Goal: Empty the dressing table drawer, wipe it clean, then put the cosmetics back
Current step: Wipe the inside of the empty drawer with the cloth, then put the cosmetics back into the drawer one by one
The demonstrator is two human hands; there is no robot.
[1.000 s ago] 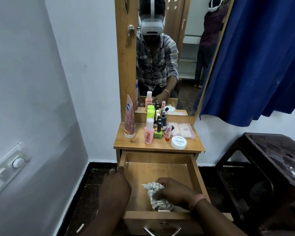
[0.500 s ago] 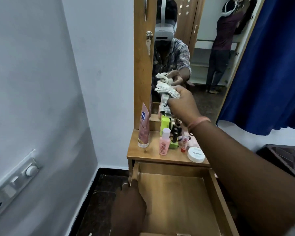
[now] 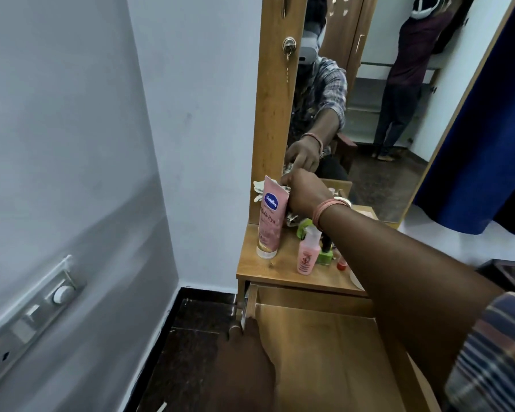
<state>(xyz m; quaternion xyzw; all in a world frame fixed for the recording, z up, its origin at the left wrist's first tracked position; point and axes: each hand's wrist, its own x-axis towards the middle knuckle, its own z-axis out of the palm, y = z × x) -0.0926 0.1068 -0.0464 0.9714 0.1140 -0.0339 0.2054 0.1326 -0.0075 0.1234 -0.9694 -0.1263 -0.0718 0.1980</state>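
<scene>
The wooden drawer (image 3: 324, 352) is pulled out, and its visible bottom is bare. My left hand (image 3: 244, 361) grips the drawer's left wall, thumb outside. My right hand (image 3: 305, 191) reaches to the back of the dressing table top (image 3: 268, 269), closed on a crumpled white cloth (image 3: 259, 188) just behind the pink Vaseline tube (image 3: 269, 221). A small pink bottle (image 3: 308, 257) and a green bottle (image 3: 324, 257) stand upright beside the tube. My forearm hides the other cosmetics.
A mirror (image 3: 384, 114) rises behind the table and reflects me and a second person by shelves. A white wall with a switchboard (image 3: 33, 316) is close on the left. A blue curtain (image 3: 488, 144) and a dark side table (image 3: 512, 275) are on the right.
My right hand lifted the cloth out of the drawer, carried it up past the mirror, and lowered it behind the pink tube. My left hand stayed on the drawer's left wall.
</scene>
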